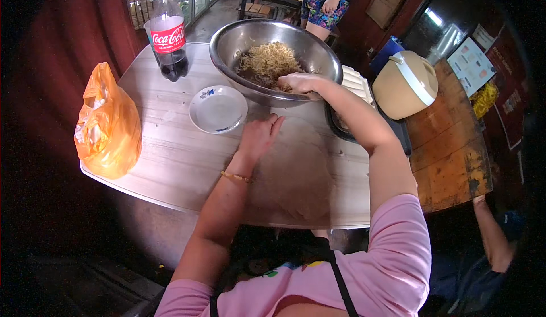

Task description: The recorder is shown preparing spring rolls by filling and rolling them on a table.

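Note:
A large stainless steel bowl stands at the far side of the pale wood-patterned table. It holds a heap of shredded, pale brown food, darker underneath. My right hand reaches over the near rim into the bowl, its fingertips down in the food; whether they close on any of it is hidden. Just in front of the bowl, my left hand rests at the table surface, fingers loosely together, with no object seen in it. A shallow white dish with blue decoration lies left of that hand.
A Coca-Cola bottle and an orange plastic bag stand on the left. To the right are a dark tray, a white ridged container and a beige cooler jug. One person stands beyond the bowl; another person's arm shows lower right.

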`<action>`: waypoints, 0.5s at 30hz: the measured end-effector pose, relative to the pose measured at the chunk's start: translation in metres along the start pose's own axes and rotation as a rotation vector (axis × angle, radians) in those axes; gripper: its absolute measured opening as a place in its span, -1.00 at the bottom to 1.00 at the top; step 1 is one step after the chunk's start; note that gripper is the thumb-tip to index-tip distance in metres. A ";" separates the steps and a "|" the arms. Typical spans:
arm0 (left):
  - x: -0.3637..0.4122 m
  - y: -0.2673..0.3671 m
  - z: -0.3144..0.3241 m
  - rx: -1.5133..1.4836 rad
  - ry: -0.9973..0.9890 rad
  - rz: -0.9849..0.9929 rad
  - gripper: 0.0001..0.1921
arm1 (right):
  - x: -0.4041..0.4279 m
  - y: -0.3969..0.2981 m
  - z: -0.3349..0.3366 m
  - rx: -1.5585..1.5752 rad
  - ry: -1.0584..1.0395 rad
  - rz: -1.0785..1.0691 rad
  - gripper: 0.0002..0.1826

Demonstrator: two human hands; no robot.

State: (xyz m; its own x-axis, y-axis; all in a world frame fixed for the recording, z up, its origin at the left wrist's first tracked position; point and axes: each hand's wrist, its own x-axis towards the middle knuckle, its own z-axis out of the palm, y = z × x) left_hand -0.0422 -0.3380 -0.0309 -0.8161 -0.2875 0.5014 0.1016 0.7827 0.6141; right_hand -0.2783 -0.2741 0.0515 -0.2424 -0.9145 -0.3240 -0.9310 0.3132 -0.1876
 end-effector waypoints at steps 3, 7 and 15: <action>0.000 -0.006 0.002 0.025 0.013 0.018 -0.66 | 0.004 -0.002 -0.010 -0.051 -0.053 0.013 -0.45; -0.002 -0.005 -0.001 0.012 0.022 0.013 -0.65 | 0.006 -0.006 -0.012 0.058 -0.063 0.078 -0.46; -0.002 -0.011 0.001 -0.030 0.010 0.024 -0.64 | 0.013 -0.002 -0.009 -0.058 0.027 -0.073 -0.38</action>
State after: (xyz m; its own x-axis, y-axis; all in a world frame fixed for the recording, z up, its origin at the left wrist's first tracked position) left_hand -0.0421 -0.3457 -0.0389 -0.8073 -0.2745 0.5224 0.1381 0.7727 0.6195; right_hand -0.2820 -0.2889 0.0563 -0.1802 -0.9411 -0.2861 -0.9605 0.2311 -0.1553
